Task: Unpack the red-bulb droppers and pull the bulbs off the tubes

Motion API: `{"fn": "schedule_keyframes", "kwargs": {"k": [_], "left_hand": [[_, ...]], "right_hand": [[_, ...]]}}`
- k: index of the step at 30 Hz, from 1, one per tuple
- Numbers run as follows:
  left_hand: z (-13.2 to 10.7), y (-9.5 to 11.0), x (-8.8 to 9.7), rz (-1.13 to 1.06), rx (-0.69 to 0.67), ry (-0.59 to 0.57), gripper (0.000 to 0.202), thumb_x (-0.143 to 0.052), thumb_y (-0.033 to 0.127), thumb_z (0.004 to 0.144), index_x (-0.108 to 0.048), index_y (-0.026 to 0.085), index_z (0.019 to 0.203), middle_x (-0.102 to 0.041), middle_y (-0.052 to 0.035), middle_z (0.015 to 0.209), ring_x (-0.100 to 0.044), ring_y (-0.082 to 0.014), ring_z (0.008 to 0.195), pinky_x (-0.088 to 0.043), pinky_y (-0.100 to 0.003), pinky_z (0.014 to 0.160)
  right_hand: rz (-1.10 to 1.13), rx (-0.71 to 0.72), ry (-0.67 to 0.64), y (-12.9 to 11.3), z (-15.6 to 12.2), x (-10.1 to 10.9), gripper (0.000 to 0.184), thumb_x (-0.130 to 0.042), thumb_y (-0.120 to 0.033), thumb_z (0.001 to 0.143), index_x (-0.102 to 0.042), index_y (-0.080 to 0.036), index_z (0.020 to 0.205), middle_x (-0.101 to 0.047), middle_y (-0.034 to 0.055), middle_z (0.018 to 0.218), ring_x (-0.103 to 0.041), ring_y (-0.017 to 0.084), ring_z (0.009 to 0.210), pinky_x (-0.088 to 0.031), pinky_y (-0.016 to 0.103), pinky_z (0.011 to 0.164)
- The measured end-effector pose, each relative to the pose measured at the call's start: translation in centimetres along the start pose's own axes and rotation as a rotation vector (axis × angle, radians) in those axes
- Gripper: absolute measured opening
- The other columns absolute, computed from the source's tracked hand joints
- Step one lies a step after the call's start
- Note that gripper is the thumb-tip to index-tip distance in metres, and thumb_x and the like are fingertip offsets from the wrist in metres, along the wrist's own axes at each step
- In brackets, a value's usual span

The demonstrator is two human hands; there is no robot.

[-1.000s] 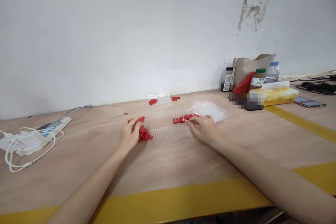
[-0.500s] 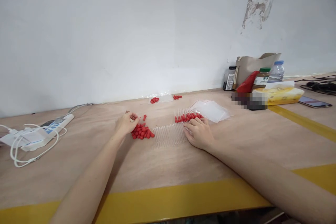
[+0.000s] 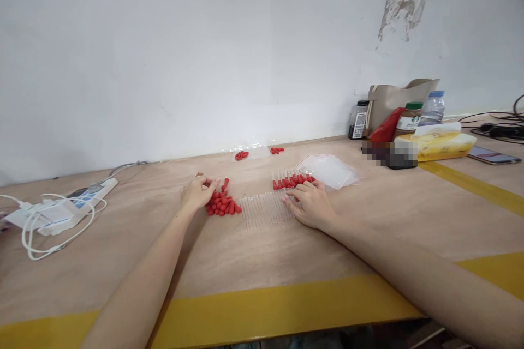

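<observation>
My left hand (image 3: 196, 193) is closed, its fingertips drawn together at the edge of a pile of red rubber bulbs (image 3: 223, 206); what they pinch, if anything, is hidden. Beside the pile lies a row of thin clear dropper tubes (image 3: 262, 211), side by side. My right hand (image 3: 311, 204) rests on the right end of this row, fingers spread and thumb apart. Just beyond its fingertips, another row of clear tubes carries red bulbs (image 3: 289, 181) on the near ends; my fingers partly cover it.
Clear plastic bags (image 3: 329, 170) lie behind my right hand. A few red bulbs (image 3: 277, 150) sit near the wall. On the left is a power strip (image 3: 77, 212) with white cables. Toward the right stand a tissue pack (image 3: 440, 146), a jar (image 3: 408, 120), bottles and a phone (image 3: 493, 156).
My left hand shifts slightly at the pile, and a stray red bulb beside its fingertips now lies closer to the others. My right hand moves a little left over the tubes.
</observation>
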State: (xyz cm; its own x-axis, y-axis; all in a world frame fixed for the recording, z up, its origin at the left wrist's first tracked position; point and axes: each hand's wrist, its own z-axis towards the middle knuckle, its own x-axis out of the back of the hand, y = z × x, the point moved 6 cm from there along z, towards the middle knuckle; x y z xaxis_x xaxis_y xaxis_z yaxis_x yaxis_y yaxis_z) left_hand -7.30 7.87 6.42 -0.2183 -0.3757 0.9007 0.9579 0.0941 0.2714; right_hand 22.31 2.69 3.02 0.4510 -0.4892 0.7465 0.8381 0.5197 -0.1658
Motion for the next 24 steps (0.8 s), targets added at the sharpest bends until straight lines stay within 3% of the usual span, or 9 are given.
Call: {"fn": "schedule_keyframes", "kwargs": {"k": [3, 6, 10, 16, 18, 21, 23, 24], "left_hand": [[-0.5, 1.8, 1.0, 0.031, -0.094, 0.085, 0.036, -0.040, 0.052, 0.076, -0.063, 0.024, 0.077, -0.065, -0.0016, 0.086, -0.058, -0.0223, 0.082, -0.040, -0.033, 0.073], [-0.9, 5.0, 1.0, 0.041, -0.251, 0.102, 0.027, -0.046, 0.044, 0.074, -0.062, 0.023, 0.071, -0.064, -0.0024, 0.086, -0.055, -0.0236, 0.090, -0.037, -0.036, 0.082], [-0.9, 9.5, -1.5, -0.036, -0.372, -0.039, 0.018, -0.051, 0.036, 0.071, -0.061, 0.021, 0.068, -0.064, -0.0033, 0.083, -0.056, -0.0215, 0.084, -0.039, -0.032, 0.076], [-2.0, 15.4, -5.2, -0.132, -0.435, -0.157, 0.020, -0.050, 0.034, 0.074, -0.058, 0.018, 0.065, -0.063, -0.0039, 0.071, -0.057, -0.0168, 0.065, -0.041, -0.027, 0.059], [-3.7, 17.1, -5.3, -0.170, -0.466, -0.149, 0.022, -0.046, 0.034, 0.076, -0.058, 0.017, 0.069, -0.062, -0.0049, 0.074, -0.056, -0.0164, 0.069, -0.041, -0.027, 0.061], [-8.4, 20.0, -5.3, -0.239, -0.617, -0.210, 0.018, -0.050, 0.034, 0.074, -0.056, 0.019, 0.067, -0.061, -0.0020, 0.073, -0.056, -0.0134, 0.069, -0.042, -0.024, 0.064], [-12.1, 22.1, -5.4, -0.299, -0.784, -0.290, 0.027, -0.051, 0.044, 0.073, -0.054, 0.018, 0.067, -0.060, -0.0048, 0.073, -0.055, -0.0158, 0.068, -0.042, -0.027, 0.062], [-13.4, 22.7, -5.5, -0.290, -0.794, -0.319, 0.034, -0.049, 0.051, 0.072, -0.055, 0.018, 0.068, -0.059, -0.0065, 0.074, -0.055, -0.0179, 0.068, -0.043, -0.030, 0.061]], "right_hand": [[0.002, -0.111, 0.000, 1.5, 0.3, 0.3, 0.033, -0.037, -0.036, 0.086, -0.062, -0.020, 0.072, -0.065, 0.0029, 0.076, -0.052, 0.015, 0.078, -0.023, 0.032, 0.076], [0.013, -0.216, -0.039, 3.2, 0.5, 0.4, 0.031, -0.037, -0.032, 0.085, -0.060, -0.019, 0.068, -0.064, 0.0023, 0.074, -0.053, 0.015, 0.076, -0.024, 0.030, 0.070], [0.073, -0.331, -0.051, 5.3, 0.2, 0.2, 0.028, -0.038, -0.031, 0.083, -0.060, -0.020, 0.071, -0.063, 0.0023, 0.073, -0.053, 0.014, 0.068, -0.027, 0.027, 0.063], [0.303, -0.442, 0.073, 7.1, -0.6, 0.0, 0.031, -0.039, -0.039, 0.080, -0.060, -0.018, 0.071, -0.055, 0.0004, 0.056, -0.046, 0.012, 0.050, -0.030, 0.023, 0.050], [0.326, -0.425, 0.098, 7.0, -0.4, 0.0, 0.033, -0.039, -0.041, 0.080, -0.060, -0.018, 0.070, -0.053, -0.0002, 0.053, -0.044, 0.012, 0.049, -0.030, 0.022, 0.049], [0.349, -0.427, 0.145, 7.1, -0.2, 0.2, 0.036, -0.037, -0.042, 0.081, -0.059, -0.017, 0.067, -0.053, 0.0000, 0.054, -0.044, 0.011, 0.051, -0.031, 0.022, 0.050], [0.366, -0.460, 0.186, 7.4, -0.1, 0.3, 0.036, -0.037, -0.042, 0.081, -0.059, -0.017, 0.068, -0.055, 0.0005, 0.057, -0.046, 0.011, 0.053, -0.032, 0.022, 0.052], [0.374, -0.477, 0.204, 7.6, -0.1, 0.3, 0.035, -0.038, -0.042, 0.081, -0.059, -0.017, 0.069, -0.056, 0.0007, 0.059, -0.047, 0.011, 0.055, -0.033, 0.022, 0.053]]}}
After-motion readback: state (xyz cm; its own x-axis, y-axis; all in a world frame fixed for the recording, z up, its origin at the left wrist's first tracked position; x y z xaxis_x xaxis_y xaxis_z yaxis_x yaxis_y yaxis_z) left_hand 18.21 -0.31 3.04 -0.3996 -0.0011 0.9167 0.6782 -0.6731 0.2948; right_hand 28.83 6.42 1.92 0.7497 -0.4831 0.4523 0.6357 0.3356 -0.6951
